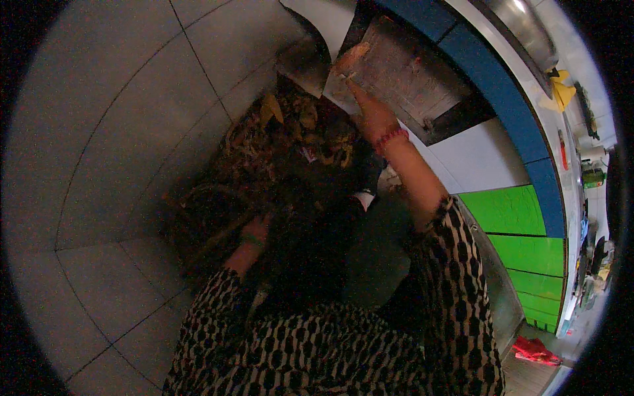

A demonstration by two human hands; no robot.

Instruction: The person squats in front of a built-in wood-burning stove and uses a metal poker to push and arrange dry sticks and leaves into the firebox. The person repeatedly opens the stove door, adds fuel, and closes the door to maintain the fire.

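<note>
Before me on the floor, in deep shadow, lies a dark heap of dry leaves and twigs (pixel 292 133). My left hand (pixel 255 230) is low at the heap's near side, beside a long thin stick (pixel 218 242); its fingers are lost in the dark. Further forward, my right hand (pixel 369 106), with a red bracelet at the wrist, reaches to a soot-darkened opening (pixel 416 74) in the tiled counter base. An orange-brown piece (pixel 352 58) of unclear kind shows just beyond its fingertips. Whether that hand grips anything is not clear.
Large grey floor tiles (pixel 124 123) spread to the left. White, blue and green tiles (pixel 505 210) face the counter on the right. On its top are a metal vessel (pixel 525 29), a yellow cloth (pixel 562 91) and several small items. A red cloth (pixel 537 350) lies at lower right.
</note>
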